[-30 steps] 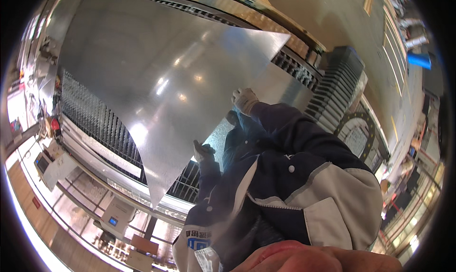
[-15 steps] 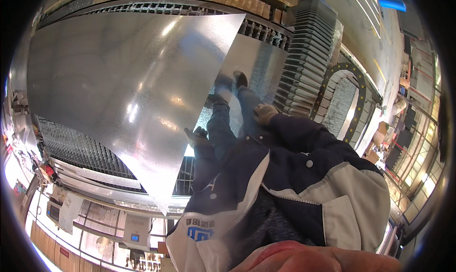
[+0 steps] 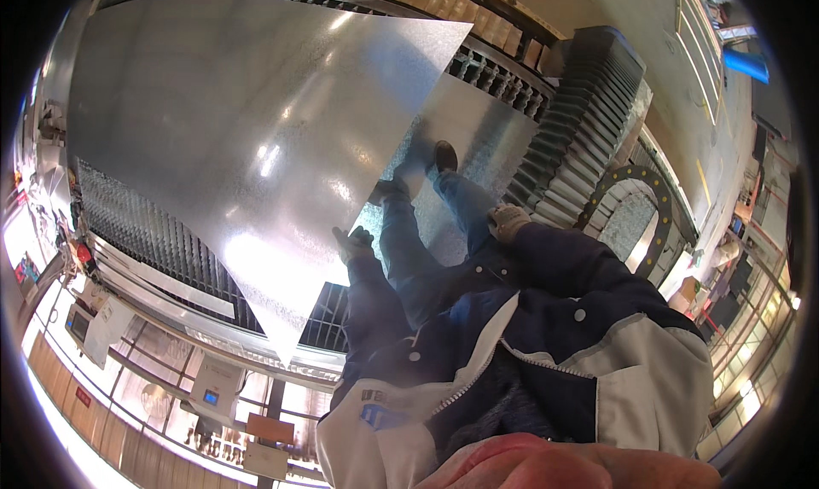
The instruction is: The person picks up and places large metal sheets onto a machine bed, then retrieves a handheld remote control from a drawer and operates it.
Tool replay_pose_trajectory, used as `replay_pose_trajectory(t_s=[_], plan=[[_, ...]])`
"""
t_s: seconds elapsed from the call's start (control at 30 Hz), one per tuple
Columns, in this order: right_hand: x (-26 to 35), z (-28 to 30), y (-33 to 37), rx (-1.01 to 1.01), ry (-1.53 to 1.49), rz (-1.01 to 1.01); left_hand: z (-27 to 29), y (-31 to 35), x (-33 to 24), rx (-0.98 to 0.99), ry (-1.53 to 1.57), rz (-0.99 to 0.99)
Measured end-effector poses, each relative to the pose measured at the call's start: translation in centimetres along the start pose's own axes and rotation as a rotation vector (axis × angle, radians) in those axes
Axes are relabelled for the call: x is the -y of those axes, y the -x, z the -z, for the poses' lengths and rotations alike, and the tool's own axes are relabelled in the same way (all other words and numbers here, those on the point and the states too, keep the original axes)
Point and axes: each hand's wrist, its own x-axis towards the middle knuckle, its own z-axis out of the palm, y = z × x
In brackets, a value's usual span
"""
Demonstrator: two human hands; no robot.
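Note:
A large shiny metal sheet slants across the left and middle, above a slatted bed. At its right edge is my left hand, gloved, with fingers apart; whether it touches the sheet I cannot tell. My right hand, in a pale glove, hangs by my right thigh with its fingers curled and nothing visible in them. A second metal sheet lies flat beneath my legs, partly covered by the large one. My right shoe shows over it.
To the right runs a dark ribbed bellows cover, beside a curved black cable chain. A metal rail borders the bed at lower left. Beyond it stand a grey box with a small screen and a railing.
My view has turned and shifted, so the sheets and bellows appear farther right. Both hands keep nearly the same places beside the sheet and my thigh.

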Motion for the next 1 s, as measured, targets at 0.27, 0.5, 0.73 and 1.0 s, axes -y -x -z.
replay_pose_trajectory(t_s=[0.27, 0.5, 0.73, 1.0], plan=[[-9.3, -0.1, 0.6, 0.025, -0.058, -0.009, 6.9, -3.6, 9.1, -0.09, -0.064, 0.286], [-11.4, -3.4, 5.5, -0.014, -0.378, -0.177, 4.3, 4.8, 10.9, 0.049, -0.759, 0.151], [-16.0, -1.3, 5.1, -0.409, -0.71, -0.249, -3.8, 10.3, 5.1, 0.092, -1.139, -0.051], [-30.0, 3.2, 0.7, -0.329, -0.852, -0.459, -14.7, 17.6, 6.7, 0.026, -1.412, -0.09]])
